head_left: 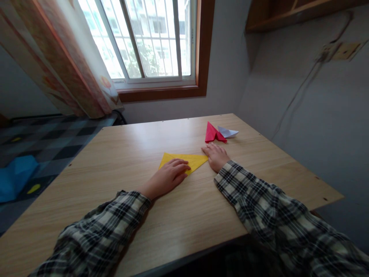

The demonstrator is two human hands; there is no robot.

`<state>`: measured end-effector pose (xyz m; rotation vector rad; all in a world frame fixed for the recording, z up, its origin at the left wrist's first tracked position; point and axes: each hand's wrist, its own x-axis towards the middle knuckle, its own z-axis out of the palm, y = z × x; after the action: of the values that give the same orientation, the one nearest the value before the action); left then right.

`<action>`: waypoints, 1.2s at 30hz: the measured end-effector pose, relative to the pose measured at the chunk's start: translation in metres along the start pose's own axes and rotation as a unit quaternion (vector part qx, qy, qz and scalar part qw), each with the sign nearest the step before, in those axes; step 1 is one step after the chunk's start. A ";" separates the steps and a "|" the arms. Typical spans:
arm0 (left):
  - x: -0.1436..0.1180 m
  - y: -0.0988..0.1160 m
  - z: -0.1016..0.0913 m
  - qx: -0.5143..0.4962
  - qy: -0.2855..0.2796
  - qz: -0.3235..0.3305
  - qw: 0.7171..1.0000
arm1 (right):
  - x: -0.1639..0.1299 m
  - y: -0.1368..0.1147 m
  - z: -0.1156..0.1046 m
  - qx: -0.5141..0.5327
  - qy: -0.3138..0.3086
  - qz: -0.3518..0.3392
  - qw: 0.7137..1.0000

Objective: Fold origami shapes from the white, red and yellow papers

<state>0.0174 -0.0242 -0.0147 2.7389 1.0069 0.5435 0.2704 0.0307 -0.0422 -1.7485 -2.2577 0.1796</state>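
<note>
A yellow sheet of paper [190,159], folded into a triangle, lies flat on the wooden table [173,223]. My left hand [170,174] rests over its left part with the fingers stretched out, covering some of the near edge. At the triangle's right tip is my right hand [216,156], its fingers extended and lying low; the thumb side touches or nearly touches the tip. Just beyond the right hand stands a red folded paper [212,134], and beside it sits a white folded paper boat [228,132].
A window [150,42] with a brown frame and a patterned curtain [72,57] are beyond the table. On the left, a blue object [17,175] lies on a checked bed cover [46,150]. A cable [296,90] runs down the right wall, below a wooden shelf [288,17].
</note>
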 end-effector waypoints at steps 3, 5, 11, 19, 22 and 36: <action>0.000 0.000 0.000 -0.001 0.002 -0.003 1.000 | 0.000 0.003 -0.001 -0.005 0.001 0.019 1.000; -0.001 0.001 -0.001 0.000 0.000 -0.006 1.000 | 0.000 0.003 -0.004 -0.001 0.014 0.021 1.000; -0.001 0.001 -0.002 -0.001 -0.011 -0.024 1.000 | -0.002 -0.006 -0.012 0.084 0.097 -0.092 0.987; -0.002 0.001 -0.001 -0.011 -0.002 -0.044 0.999 | -0.003 -0.012 -0.006 0.185 0.053 -0.318 0.928; -0.002 0.001 -0.002 -0.011 0.008 -0.037 0.999 | -0.002 -0.011 -0.004 0.187 0.042 -0.332 0.924; -0.001 0.005 -0.008 0.054 0.159 0.023 0.986 | -0.006 -0.017 -0.015 0.120 0.141 -0.260 0.948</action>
<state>0.0163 -0.0281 -0.0061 2.8348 1.0691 0.9865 0.2602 0.0197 -0.0245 -0.9476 -2.2757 0.0801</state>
